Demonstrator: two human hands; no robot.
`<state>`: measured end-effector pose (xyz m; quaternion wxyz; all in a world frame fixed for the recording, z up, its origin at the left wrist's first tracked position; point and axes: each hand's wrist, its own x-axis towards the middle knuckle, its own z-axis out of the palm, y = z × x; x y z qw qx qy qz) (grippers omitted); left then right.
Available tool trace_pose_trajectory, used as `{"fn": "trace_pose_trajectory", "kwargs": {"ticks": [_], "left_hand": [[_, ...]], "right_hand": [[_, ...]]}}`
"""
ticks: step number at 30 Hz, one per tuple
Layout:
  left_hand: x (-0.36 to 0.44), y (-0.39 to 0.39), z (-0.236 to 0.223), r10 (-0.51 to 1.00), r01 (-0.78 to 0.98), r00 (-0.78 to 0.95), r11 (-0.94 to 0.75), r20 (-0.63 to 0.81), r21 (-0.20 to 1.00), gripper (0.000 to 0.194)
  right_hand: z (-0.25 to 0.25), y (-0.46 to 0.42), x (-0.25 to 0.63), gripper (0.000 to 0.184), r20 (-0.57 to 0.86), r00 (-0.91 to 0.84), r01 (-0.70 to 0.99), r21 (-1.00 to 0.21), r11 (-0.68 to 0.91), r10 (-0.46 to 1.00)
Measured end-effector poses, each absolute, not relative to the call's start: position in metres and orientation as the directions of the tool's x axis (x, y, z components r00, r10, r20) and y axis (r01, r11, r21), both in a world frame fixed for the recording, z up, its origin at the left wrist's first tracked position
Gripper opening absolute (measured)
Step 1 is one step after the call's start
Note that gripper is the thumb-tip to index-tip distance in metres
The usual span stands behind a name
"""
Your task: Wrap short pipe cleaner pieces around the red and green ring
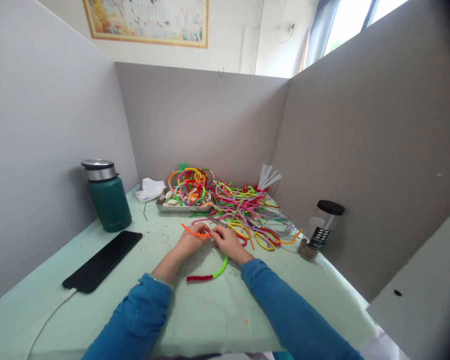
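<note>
Fingers pinched together on both sides now: your left hand (192, 243) and your right hand (227, 241) meet over the middle of the pale green tablecloth (206, 322), clamped on a bright orange, fuzzy bendable strand (192, 232). Its long axis runs mostly left to right, sagging in a shallow curve; the free end points left and away from you, while the other disappears at your right fingertips. Below your right hand, a fuzzy lime-green and dark red strand (220, 271) curves towards you, then left, its red end pointing left. Whether it joins the orange one, you can't tell from here.

Just beyond your right hand come the silver scissor blades (218, 220), tips pointing left, and a tangled heap of multicoloured fuzzy strands (243, 202) crowding that side. A shallow metal tray (185, 209) sits left of the heap; a black phone (103, 261) and dark green bottle (110, 204) stay well clear, left.
</note>
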<state>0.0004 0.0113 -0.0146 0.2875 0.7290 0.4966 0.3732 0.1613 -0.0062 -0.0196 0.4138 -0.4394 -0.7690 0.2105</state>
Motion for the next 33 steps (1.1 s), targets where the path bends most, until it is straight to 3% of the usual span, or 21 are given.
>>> {"fn": "trace_pose_trajectory", "kwargs": {"ticks": [6, 13, 33], "left_hand": [[-0.002, 0.007, -0.011, 0.906, 0.549, 0.256, -0.424, 0.338, 0.72, 0.016], [-0.003, 0.004, -0.002, 0.926, 0.704, 0.254, -0.375, 0.28, 0.603, 0.023], [-0.003, 0.003, 0.0, 0.949, 0.674, 0.212, -0.316, 0.234, 0.668, 0.027]], "right_hand": [[-0.02, -0.007, 0.162, 0.024, 0.441, -0.264, 0.497, -0.7, 0.513, 0.858], [-0.017, -0.008, 0.162, 0.025, 0.438, -0.274, 0.519, -0.682, 0.515, 0.856], [-0.018, -0.007, 0.161, 0.023, 0.435, -0.279, 0.543, -0.664, 0.515, 0.856]]}}
